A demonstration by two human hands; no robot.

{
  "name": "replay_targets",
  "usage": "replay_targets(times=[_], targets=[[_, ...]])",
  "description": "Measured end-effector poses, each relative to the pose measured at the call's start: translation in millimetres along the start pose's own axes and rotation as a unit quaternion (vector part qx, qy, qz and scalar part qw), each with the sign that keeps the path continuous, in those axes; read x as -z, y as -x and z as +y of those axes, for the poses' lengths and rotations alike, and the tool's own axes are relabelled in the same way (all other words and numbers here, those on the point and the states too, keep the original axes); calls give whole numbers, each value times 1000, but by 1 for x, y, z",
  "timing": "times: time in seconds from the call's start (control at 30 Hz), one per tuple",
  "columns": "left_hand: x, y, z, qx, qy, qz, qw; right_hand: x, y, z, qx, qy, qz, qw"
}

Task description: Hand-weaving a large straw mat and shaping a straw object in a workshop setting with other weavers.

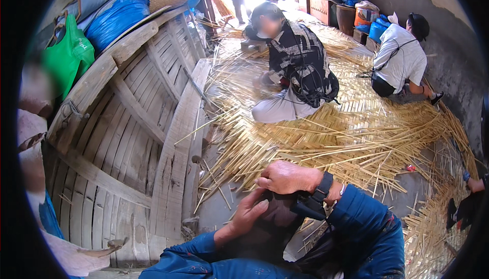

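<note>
a woven mat of straw-coloured strips [333,134] spreads over the floor [214,210] just beyond the hands, loose ends fanning toward them; left of it is a slatted wooden frame [135,107]. one person in a patterned jacket [305,65] is low down on the mat, another in a white shirt [400,57] farther right. the right hand [288,177], loosely curled, and half-open left hand [247,214] meet above dark cloth [277,228]; i cannot tell whether they grip anything. a black wrist strap [322,187] circles the right wrist.
</note>
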State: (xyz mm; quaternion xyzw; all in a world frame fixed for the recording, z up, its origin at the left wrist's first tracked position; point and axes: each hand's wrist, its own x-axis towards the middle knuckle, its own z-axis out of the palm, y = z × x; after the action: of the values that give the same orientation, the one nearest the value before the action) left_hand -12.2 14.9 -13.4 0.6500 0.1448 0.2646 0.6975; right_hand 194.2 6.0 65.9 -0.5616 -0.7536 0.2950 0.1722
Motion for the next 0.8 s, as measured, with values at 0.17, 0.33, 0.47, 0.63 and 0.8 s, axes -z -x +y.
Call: replay_targets(times=[0.17, 0.33, 0.47, 0.63, 0.8], targets=[[0, 1, 1, 1, 8, 9, 1000, 2, -2, -3, 5, -13, -3, 1000], [3, 1, -3, -3, 15, 12, 1000, 0, -5, -1, 11, -10, 0, 1000], [3, 0, 1, -8, 5, 10, 1000, 1, -6, -2, 10, -6, -2, 1000], [4, -1, 2, -28, -27, 10, 999, 0, -7, -3, 13, -10, -4, 1000], [4, 1, 5, -21, -33, 15, 999, 1, -9, -5, 9, -9, -14, 1000]])
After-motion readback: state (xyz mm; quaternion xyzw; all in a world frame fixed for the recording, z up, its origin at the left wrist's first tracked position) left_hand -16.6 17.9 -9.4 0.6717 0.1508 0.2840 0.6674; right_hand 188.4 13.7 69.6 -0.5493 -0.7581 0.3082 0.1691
